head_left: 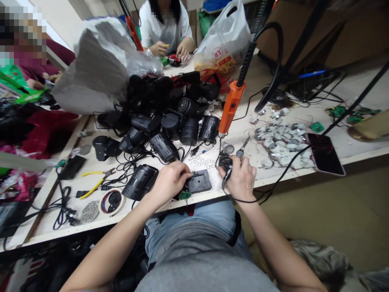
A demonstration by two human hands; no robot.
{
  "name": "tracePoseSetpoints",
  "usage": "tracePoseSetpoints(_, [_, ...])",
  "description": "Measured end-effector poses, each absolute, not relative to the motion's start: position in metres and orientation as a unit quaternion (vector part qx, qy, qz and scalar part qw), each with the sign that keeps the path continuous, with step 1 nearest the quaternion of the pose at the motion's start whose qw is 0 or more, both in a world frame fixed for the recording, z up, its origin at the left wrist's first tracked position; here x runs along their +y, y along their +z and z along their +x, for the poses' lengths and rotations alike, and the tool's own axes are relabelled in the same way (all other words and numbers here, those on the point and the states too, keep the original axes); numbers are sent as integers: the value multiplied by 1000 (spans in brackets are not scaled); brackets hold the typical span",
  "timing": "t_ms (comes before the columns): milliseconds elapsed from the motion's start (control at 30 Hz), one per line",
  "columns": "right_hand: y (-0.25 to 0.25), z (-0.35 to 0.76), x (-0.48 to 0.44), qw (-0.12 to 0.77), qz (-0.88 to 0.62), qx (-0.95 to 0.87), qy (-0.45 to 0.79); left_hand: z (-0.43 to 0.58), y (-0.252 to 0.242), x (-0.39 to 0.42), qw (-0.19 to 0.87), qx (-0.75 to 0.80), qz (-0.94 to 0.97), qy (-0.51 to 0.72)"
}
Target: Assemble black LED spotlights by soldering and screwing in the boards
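My left hand (172,178) is closed in a pinch at the left edge of a shallow black rectangular plastic case (199,181). Whatever lies between those fingertips is too small to make out. A green circuit board (184,196) shows below them, by the table's front edge. To the right, my right hand (242,176) is wrapped round a small black round part (225,163), from which a black cable loops down past the wrist. Small clear pieces (203,162) lie just behind the case, and a soldering iron (243,147) rests behind my right hand.
Black cylindrical housings (164,147) pile up behind my hands. An orange electric screwdriver (231,107) hangs over the table. Small wired motors (282,142) and a phone (325,153) lie right; yellow-handled cutters (96,182) and a tape roll (112,201) left. A co-worker (165,28) sits opposite.
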State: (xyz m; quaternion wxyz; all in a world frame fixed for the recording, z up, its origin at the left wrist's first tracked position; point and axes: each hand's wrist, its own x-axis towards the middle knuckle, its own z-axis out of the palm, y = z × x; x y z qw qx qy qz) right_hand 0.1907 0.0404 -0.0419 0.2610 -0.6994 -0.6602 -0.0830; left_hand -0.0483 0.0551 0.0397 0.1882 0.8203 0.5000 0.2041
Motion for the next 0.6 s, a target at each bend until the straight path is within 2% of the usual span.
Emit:
tracePoseSetpoints(167, [-46,178,33,336,-657,-669,-96,-64,38,51,206,497,799,270])
tracePoseSetpoints(333, [-45,192,25,417,-622,-661,-55,-86,43,27,220,476,790,317])
tracePoseSetpoints(600, [-37,205,-2,449,-593,-668,-32,-67,63,33,152,433,841,286])
